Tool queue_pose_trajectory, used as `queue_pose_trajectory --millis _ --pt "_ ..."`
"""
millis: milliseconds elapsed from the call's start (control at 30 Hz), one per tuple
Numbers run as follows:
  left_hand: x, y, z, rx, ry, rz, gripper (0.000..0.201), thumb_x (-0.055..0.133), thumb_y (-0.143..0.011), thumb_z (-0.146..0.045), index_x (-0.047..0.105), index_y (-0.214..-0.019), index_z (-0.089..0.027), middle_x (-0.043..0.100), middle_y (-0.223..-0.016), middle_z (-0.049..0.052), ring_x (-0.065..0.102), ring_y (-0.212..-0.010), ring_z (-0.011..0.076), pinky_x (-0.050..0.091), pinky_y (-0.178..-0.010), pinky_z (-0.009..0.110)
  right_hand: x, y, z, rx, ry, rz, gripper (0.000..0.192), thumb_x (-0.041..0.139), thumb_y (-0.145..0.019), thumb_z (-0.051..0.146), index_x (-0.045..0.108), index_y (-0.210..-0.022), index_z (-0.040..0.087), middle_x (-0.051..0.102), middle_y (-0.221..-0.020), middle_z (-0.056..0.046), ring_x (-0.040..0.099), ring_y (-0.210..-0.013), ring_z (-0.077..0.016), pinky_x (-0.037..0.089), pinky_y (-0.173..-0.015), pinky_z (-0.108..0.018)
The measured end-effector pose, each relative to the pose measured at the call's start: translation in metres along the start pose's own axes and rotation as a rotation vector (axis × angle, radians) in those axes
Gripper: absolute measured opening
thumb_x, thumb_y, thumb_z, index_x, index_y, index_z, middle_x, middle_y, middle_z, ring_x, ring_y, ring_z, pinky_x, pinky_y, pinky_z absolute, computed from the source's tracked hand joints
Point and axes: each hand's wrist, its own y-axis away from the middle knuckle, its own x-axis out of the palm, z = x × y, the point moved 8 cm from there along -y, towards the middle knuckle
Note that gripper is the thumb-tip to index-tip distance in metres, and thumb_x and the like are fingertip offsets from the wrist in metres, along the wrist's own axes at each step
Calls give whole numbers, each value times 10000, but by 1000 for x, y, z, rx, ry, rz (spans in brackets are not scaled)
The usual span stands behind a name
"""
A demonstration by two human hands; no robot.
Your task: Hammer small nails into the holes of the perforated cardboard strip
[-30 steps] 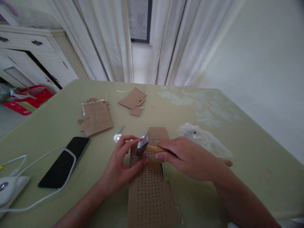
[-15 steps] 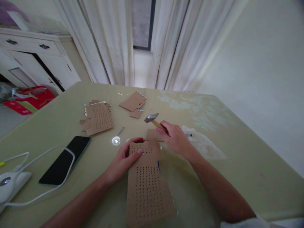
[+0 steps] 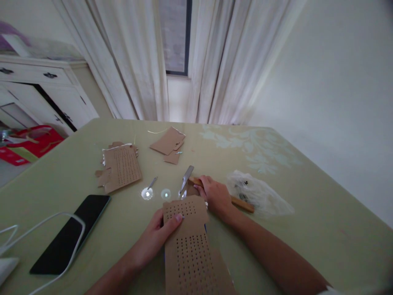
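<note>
My left hand (image 3: 160,230) grips the upper left edge of a brown cardboard sheet (image 3: 193,233) with rows of punched holes, the thumb lying on its face. A strip of something blue shows at the sheet's edge. Beyond the sheet's top right corner, my right hand (image 3: 215,196) is closed round the wooden handle of a hammer (image 3: 241,203), close to its metal head. The head is low over the table, and the handle's far end sticks out right of the hand. Partly hidden behind the hand and sheet is another cardboard piece (image 3: 192,189).
A clear plastic bag (image 3: 260,194) with small dark items lies at the right. Perforated cardboard (image 3: 123,166), more cardboard pieces (image 3: 168,141) and a small metal tool (image 3: 152,182) lie farther back. A phone (image 3: 72,233) and white cable (image 3: 80,229) occupy the left.
My right hand has lowered the hammer toward the table and turned it, so its handle now points right. The view has shifted; my left hand still holds the perforated cardboard.
</note>
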Motion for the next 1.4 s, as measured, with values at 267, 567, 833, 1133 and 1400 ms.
queue_pose_trajectory --millis 267,567,833,1133,1400 --pt "6 7 15 -87 72 40 741 876 -777 -744 757 -1264 -199 822 -1204 142 785 -1158 372 680 -972 464 9 -1 -1 -14 67 20 296 472 -1180 466 642 -1260 237 791 -1235 -89 797 -1018 -280 491 -715 -341" --pt "4 6 29 -129 67 61 698 856 -791 -754 768 -1239 -226 830 -1194 127 797 -1101 355 686 -934 445 8 0 0 -46 79 41 268 474 -1178 438 642 -1250 242 793 -1226 -78 794 -1039 -276 499 -724 -345" --pt "4 10 12 -125 30 75 719 836 -784 -796 784 -1215 -223 833 -1182 119 792 -1133 354 683 -953 436 9 0 0 -50 58 54 284 460 -1179 441 641 -1269 242 786 -1246 -89 785 -1054 -276 499 -741 -335" --pt "-12 3 -25 152 -135 18 592 609 -991 -752 812 -1310 -297 793 -1391 97 727 -1311 354 591 -1156 532 10 1 -1 -53 50 47 261 477 -1178 431 634 -1276 246 789 -1243 -87 785 -1051 -273 491 -741 -335" --pt "-72 -27 -68 603 -932 -443 435 523 -1065 -437 735 -1364 -204 766 -1399 156 697 -1309 369 530 -1154 610 7 1 1 -63 46 59 257 464 -1184 426 632 -1253 243 792 -1239 -89 782 -1072 -274 488 -745 -339"
